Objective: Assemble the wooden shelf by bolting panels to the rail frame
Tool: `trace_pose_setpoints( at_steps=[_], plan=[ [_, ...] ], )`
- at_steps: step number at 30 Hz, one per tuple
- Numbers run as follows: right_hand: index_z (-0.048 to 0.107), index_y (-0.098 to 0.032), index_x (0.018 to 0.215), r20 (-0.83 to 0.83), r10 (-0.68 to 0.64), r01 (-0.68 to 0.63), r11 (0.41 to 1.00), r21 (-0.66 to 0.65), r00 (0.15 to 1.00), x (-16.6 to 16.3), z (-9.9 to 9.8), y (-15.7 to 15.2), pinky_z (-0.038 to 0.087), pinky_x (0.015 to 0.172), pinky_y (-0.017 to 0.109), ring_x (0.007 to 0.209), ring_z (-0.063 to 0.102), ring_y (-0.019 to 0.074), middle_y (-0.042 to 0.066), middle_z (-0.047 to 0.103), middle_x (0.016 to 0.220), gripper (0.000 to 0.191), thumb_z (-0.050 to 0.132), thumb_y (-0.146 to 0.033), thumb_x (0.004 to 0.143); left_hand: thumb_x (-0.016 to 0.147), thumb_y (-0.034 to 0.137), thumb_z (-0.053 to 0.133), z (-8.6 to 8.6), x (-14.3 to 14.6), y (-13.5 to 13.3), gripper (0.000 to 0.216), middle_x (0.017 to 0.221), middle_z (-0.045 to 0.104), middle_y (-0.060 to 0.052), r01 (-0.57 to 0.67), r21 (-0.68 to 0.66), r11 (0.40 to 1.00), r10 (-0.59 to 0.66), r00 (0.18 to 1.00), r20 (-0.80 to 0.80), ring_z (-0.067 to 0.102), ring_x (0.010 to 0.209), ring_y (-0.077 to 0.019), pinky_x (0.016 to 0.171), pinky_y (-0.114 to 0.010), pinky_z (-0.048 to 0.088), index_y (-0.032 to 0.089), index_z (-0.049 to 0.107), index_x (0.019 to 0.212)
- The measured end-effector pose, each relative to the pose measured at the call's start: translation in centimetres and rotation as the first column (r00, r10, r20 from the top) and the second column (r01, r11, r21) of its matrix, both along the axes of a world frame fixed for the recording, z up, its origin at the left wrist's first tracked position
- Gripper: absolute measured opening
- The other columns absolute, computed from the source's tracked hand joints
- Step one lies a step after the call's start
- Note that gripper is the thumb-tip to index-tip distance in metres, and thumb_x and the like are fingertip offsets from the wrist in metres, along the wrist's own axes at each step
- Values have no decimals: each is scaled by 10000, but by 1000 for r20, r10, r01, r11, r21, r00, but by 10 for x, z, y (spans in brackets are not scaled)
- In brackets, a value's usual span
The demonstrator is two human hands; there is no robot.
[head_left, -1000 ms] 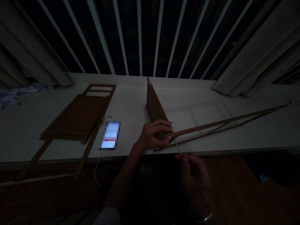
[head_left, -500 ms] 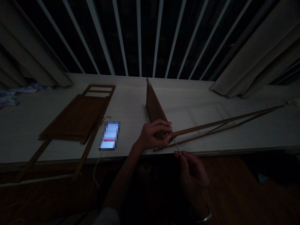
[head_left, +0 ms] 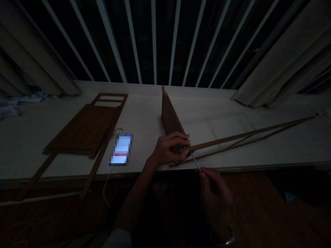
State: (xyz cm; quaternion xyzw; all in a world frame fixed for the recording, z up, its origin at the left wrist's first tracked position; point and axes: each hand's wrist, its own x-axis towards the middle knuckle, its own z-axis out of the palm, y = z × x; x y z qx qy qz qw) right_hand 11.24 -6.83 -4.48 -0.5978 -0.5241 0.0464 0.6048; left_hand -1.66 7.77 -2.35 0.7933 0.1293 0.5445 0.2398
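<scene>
My left hand [head_left: 169, 148] is closed around the corner where a brown wooden panel [head_left: 170, 115] meets a long wooden side frame [head_left: 222, 139]. The panel stands on its edge, and the frame stretches off to the right. Below that joint my right hand [head_left: 216, 189] pinches the lower end of a thin metal rod, which looks like an Allen key [head_left: 196, 161]. Its upper tip reaches the joint beside my left fingertips. The fastener there is too dark and small to make out.
On the left lie more wooden panels and frames [head_left: 82, 127], stacked and overhanging the pale ledge [head_left: 144, 113]. A lit phone [head_left: 121, 150] with a white cable [head_left: 104, 189] lies beside them, near several small screws [head_left: 119, 129]. Barred windows and curtains [head_left: 279, 65] close off the back.
The fingers of my right hand have shifted and closed in on the lower end of the Allen key. My left hand and the wooden parts stay in place.
</scene>
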Motion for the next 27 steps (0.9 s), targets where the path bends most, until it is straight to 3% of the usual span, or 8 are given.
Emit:
trace_pose_setpoints(
  at_steps=[6,13,27],
  plan=[
    [640,-193,811,-6,-56,57,998,17,998,3,-1,1,506,611,309,690,602,154,36,648,754,45,623,-185,771,659,185,659,0,0,0,268,985,644,-77,0,-12,1000,0,1000,-2,639,906,-142,737,-260,545,159,628,923],
    [617,-185,845,-82,-65,68,997,33,994,3,2,3,486,576,284,673,571,139,31,606,778,125,665,-172,730,651,163,661,-2,0,1,290,995,639,-77,5,-8,1000,-5,1000,-10,631,928,-143,753,-271,544,159,623,938],
    [608,-183,771,-84,-46,47,999,10,995,3,4,3,456,563,260,657,550,132,13,583,728,91,680,-175,717,657,178,663,-1,-1,1,265,985,645,-81,6,-3,1000,-6,1000,-9,636,916,-143,757,-247,535,151,632,919]
  ],
)
